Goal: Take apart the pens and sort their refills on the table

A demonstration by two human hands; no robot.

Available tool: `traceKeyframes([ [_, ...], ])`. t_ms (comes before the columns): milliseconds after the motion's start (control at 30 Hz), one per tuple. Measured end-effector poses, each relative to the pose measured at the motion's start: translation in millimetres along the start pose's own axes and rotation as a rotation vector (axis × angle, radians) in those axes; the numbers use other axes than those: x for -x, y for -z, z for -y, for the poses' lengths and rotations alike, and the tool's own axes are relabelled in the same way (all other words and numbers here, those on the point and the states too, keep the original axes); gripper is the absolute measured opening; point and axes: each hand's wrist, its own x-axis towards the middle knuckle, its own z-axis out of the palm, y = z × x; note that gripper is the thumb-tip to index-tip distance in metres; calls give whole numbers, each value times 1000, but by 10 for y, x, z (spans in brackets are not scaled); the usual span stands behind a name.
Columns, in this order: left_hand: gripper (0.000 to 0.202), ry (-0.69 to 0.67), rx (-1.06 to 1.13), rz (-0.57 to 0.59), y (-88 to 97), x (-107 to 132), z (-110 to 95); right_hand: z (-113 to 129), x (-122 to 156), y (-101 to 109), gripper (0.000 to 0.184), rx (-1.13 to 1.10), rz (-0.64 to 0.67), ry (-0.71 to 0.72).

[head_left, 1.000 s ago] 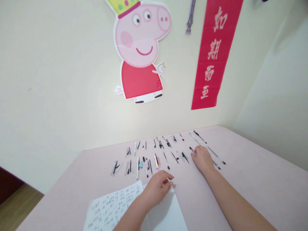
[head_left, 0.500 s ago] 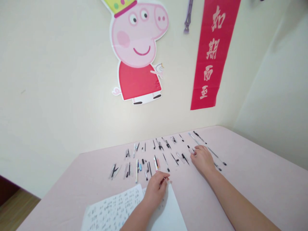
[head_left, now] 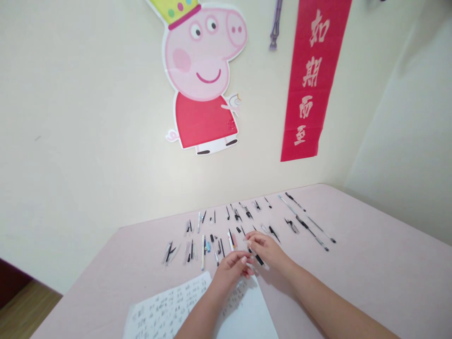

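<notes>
My right hand [head_left: 265, 248] is pinched on a black and clear pen [head_left: 259, 260], held just above the pink table [head_left: 370, 263]. My left hand [head_left: 231, 269] sits right beside it, fingers curled, fingertips touching the pen's near end over the top edge of a handwritten sheet of paper [head_left: 165, 313]. Just beyond both hands lie rows of pens and pen parts [head_left: 212, 242].
Longer pens and refills [head_left: 307, 221] lie at the table's back right. The table stands in a wall corner; a cartoon pig cutout [head_left: 203, 75] and a red banner [head_left: 312, 80] hang on the wall. Wooden floor [head_left: 21, 310] shows at the lower left.
My right hand left the pens at the right, moved left toward my left hand and now holds a pen. My left hand shifted slightly to meet it.
</notes>
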Motion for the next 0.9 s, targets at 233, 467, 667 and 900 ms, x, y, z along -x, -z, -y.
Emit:
traceKeyframes([
  [233, 27, 70, 148, 8, -8, 2, -39, -17, 23, -119, 25, -60, 42, 2],
  [467, 35, 123, 155, 114, 28, -15, -1, -40, 108, -220, 23, 20, 102, 42],
  [667, 32, 120, 135, 65, 72, -31, 22, -1, 33, -35, 20, 267, 36, 19],
  [900, 28, 39, 86, -37, 113, -61, 14, 69, -82, 686, 16, 1168, -253, -185],
])
